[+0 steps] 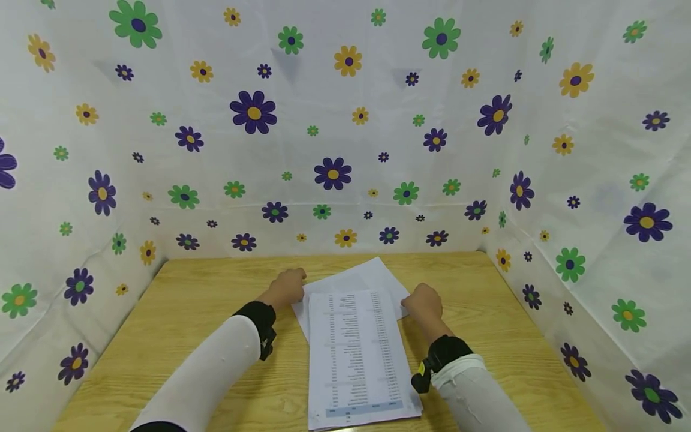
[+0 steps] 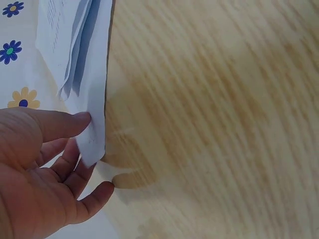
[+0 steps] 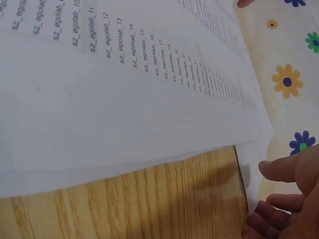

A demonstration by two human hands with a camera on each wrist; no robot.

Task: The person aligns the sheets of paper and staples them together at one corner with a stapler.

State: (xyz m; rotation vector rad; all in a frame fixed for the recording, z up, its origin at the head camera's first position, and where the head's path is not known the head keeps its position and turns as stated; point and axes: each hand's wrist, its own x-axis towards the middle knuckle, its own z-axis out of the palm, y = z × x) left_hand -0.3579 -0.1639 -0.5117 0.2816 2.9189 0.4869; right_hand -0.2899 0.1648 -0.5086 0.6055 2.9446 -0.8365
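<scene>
A stack of printed sheets lies lengthwise on the table, with rows of small text and a shaded band at its near end. From under its far end a white sheet sticks out, turned at an angle. My left hand pinches the left corner of that white sheet; in the left wrist view the thumb lies on the paper with fingers beneath. At the right corner, my right hand holds the same sheet, thumb above and fingers curled under its edge.
The wooden table carries the papers. A white curtain with printed flowers stands behind the table and along both sides. Each wrist wears a black band with a small camera, such as the right wrist camera.
</scene>
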